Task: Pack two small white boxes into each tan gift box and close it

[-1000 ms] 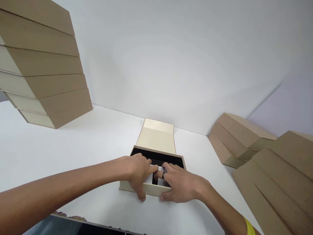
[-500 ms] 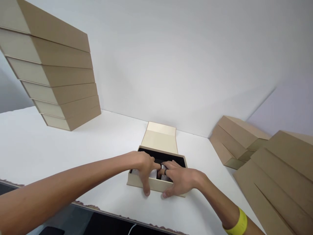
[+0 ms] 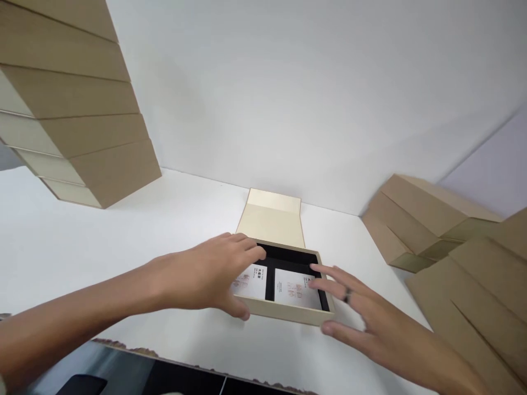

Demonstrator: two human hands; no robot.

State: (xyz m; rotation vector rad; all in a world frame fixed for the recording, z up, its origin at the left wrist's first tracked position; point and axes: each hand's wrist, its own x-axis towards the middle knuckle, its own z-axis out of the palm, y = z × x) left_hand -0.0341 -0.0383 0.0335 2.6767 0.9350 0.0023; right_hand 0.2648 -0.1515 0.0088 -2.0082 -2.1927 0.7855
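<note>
A cream gift box lies open on the white table, its lid folded back toward the wall. In its black-lined inside sit two white printed packs, a left pack and a right pack, with a black divider between them. My left hand is over the box's left end, thumb apart from the fingers near the front wall, partly covering the left pack. Fingers spread, my right hand hovers at the right end, with fingertips over the right pack. Neither hand holds anything.
A tall stack of closed boxes stands at the left. More boxes are piled at the right against the wall, with another pile nearer. The table's rough front edge runs below my arms.
Both hands have drawn apart from the middle of the box, left hand to the left and right hand to the right. The two packs now show more fully. The view has shifted slightly.
</note>
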